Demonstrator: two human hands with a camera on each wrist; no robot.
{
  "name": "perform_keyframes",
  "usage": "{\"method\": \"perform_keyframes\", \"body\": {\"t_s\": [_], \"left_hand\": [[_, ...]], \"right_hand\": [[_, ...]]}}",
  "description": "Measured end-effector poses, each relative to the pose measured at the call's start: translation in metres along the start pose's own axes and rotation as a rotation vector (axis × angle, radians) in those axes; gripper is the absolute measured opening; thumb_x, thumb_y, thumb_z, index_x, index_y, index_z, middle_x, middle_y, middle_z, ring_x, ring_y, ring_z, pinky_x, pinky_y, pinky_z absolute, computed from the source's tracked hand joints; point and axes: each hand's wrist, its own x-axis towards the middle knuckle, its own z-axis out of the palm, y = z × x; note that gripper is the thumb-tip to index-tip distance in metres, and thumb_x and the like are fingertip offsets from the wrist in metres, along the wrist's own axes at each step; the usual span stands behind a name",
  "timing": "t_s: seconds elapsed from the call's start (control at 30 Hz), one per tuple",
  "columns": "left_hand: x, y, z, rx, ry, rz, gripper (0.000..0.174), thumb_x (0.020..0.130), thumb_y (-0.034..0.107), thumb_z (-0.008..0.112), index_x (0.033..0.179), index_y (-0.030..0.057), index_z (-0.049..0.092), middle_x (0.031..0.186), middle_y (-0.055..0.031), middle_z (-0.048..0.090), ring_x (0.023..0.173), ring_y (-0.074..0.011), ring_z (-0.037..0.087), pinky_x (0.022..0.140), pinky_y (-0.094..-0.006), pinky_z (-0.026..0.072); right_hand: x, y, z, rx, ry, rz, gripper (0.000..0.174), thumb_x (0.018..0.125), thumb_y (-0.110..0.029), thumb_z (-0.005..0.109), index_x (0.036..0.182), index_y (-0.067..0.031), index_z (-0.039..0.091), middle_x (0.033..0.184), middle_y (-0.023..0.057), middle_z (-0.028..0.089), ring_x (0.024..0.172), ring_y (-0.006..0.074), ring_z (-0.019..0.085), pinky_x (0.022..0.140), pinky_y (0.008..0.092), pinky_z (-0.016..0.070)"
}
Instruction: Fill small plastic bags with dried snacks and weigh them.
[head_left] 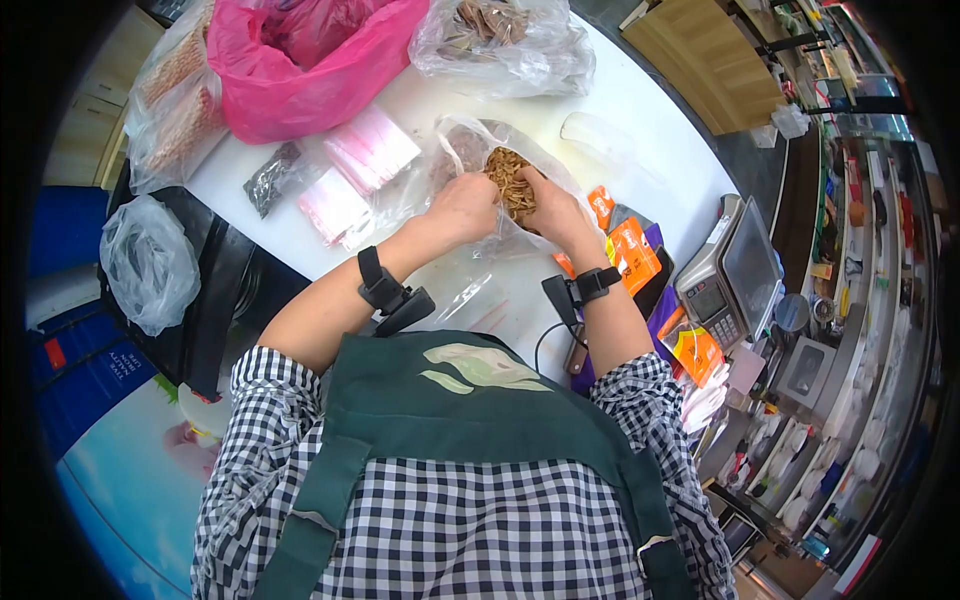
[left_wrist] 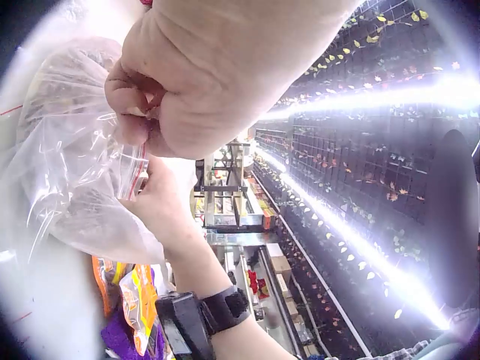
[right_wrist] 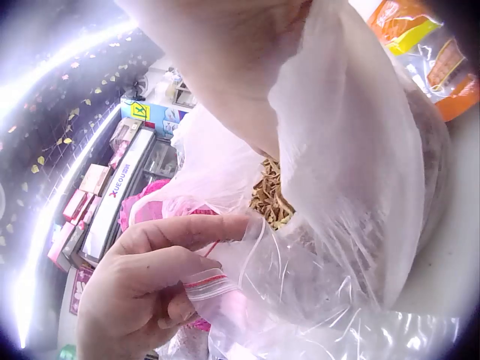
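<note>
My left hand (head_left: pixel 465 208) pinches a small clear zip-lock bag (right_wrist: pixel 206 283) with a red stripe along its mouth. This mouth is beside the opening of a larger translucent plastic bag (head_left: pixel 570 180). Brown dried strips (head_left: pixel 507 170) fill the larger bag. My right hand (head_left: pixel 552 208) reaches into that bag, thumb and fingers down among the strips. In the right wrist view the white bag film and the palm hide the right fingertips, so I cannot tell whether they grip any strips.
Stacks of pink-striped zip-lock bags (head_left: pixel 370 150) lie left of the hands. A pink plastic bag (head_left: pixel 300 80) and another clear bag (head_left: pixel 505 45) stand at the back. Orange packets (head_left: pixel 635 255) and a weighing scale (head_left: pixel 715 290) are on the right.
</note>
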Motion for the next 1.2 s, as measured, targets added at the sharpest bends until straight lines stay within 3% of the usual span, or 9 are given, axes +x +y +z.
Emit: {"method": "perform_keyframes", "body": {"t_s": [0.13, 0.2, 0.33, 0.4, 0.5, 0.63, 0.73, 0.93, 1.2], "left_hand": [[-0.011, 0.009, -0.011, -0.135, 0.070, 0.078, 0.030, 0.074, 0.002, 0.058, 0.100, 0.0005, 0.072, 0.093, -0.0200, 0.067, 0.083, -0.0330, 0.067, 0.078, -0.0415, 0.0529], [-0.016, 0.022, -0.024, -0.237, 0.027, -0.007, 0.032, 0.077, 0.001, 0.057, 0.105, 0.0002, 0.070, 0.095, -0.0178, 0.067, 0.076, -0.0246, 0.067, 0.069, -0.0351, 0.0537], [-0.020, 0.038, -0.038, -0.423, 0.142, 0.016, 0.036, 0.078, -0.003, 0.054, 0.111, 0.0003, 0.067, 0.104, -0.0145, 0.066, 0.071, -0.0188, 0.066, 0.062, -0.0295, 0.0522], [-0.018, 0.041, -0.034, -0.609, 0.532, 0.131, 0.037, 0.076, 0.002, 0.058, 0.112, -0.0016, 0.065, 0.118, -0.0187, 0.062, 0.088, -0.0339, 0.066, 0.080, -0.0399, 0.0521], [-0.011, 0.037, -0.024, -0.272, 0.797, 0.382, 0.039, 0.078, 0.001, 0.057, 0.116, -0.0009, 0.062, 0.121, -0.0171, 0.060, 0.085, -0.0321, 0.066, 0.075, -0.0395, 0.0529], [-0.014, 0.028, -0.001, -0.024, 0.771, 0.530, 0.045, 0.076, -0.006, 0.055, 0.120, 0.0004, 0.061, 0.126, -0.0149, 0.059, 0.083, -0.0291, 0.067, 0.067, -0.0351, 0.0553], [-0.017, 0.023, 0.017, 0.085, 0.508, 0.508, 0.043, 0.075, -0.004, 0.055, 0.118, 0.0013, 0.061, 0.125, -0.0147, 0.060, 0.091, -0.0327, 0.066, 0.071, -0.0391, 0.0556], [0.009, 0.013, 0.006, 0.074, 0.605, 0.307, 0.037, 0.076, -0.005, 0.054, 0.112, 0.0007, 0.058, 0.122, -0.0117, 0.059, 0.087, -0.0355, 0.066, 0.074, -0.0425, 0.0550], [0.017, 0.014, 0.018, -0.253, 0.426, 0.279, 0.052, 0.074, -0.007, 0.053, 0.125, -0.0006, 0.055, 0.132, -0.0181, 0.053, 0.116, -0.0379, 0.055, 0.096, -0.0418, 0.0476]], "right_hand": [[0.004, 0.000, -0.006, 0.022, 0.025, 0.012, 0.054, 0.069, -0.005, 0.070, 0.122, -0.0058, 0.058, 0.104, 0.0214, 0.067, 0.095, 0.0388, 0.064, 0.083, 0.0430, 0.0511], [0.007, 0.009, -0.001, 0.073, 0.220, -0.168, 0.045, 0.069, -0.007, 0.073, 0.114, -0.0053, 0.065, 0.101, 0.0209, 0.068, 0.092, 0.0377, 0.065, 0.082, 0.0407, 0.0515], [0.007, 0.000, -0.005, 0.300, 0.261, -0.015, 0.038, 0.068, -0.010, 0.075, 0.105, -0.0039, 0.068, 0.097, 0.0205, 0.069, 0.090, 0.0362, 0.066, 0.081, 0.0388, 0.0521], [0.011, 0.000, -0.002, 0.337, 0.324, 0.064, 0.036, 0.067, -0.010, 0.076, 0.102, -0.0031, 0.069, 0.096, 0.0208, 0.070, 0.089, 0.0343, 0.068, 0.080, 0.0373, 0.0525], [0.007, -0.003, -0.002, 0.330, 0.344, 0.176, 0.034, 0.068, -0.011, 0.076, 0.100, -0.0033, 0.069, 0.095, 0.0213, 0.069, 0.089, 0.0345, 0.067, 0.080, 0.0386, 0.0521], [0.009, 0.004, 0.003, 0.274, 0.490, 0.160, 0.031, 0.068, -0.011, 0.075, 0.097, -0.0036, 0.070, 0.093, 0.0218, 0.068, 0.090, 0.0353, 0.065, 0.081, 0.0400, 0.0515], [0.008, 0.005, 0.003, 0.283, 0.601, 0.133, 0.031, 0.066, -0.011, 0.074, 0.096, -0.0036, 0.069, 0.091, 0.0214, 0.067, 0.091, 0.0356, 0.064, 0.082, 0.0407, 0.0511], [-0.005, -0.004, -0.009, 0.348, 0.436, 0.153, 0.034, 0.067, -0.011, 0.075, 0.099, -0.0022, 0.068, 0.094, 0.0191, 0.067, 0.090, 0.0344, 0.066, 0.081, 0.0383, 0.0522], [-0.014, -0.029, -0.027, 0.678, 0.238, 0.105, 0.040, 0.066, -0.013, 0.078, 0.103, -0.0017, 0.067, 0.091, 0.0150, 0.070, 0.079, 0.0270, 0.068, 0.074, 0.0349, 0.0544]]}}
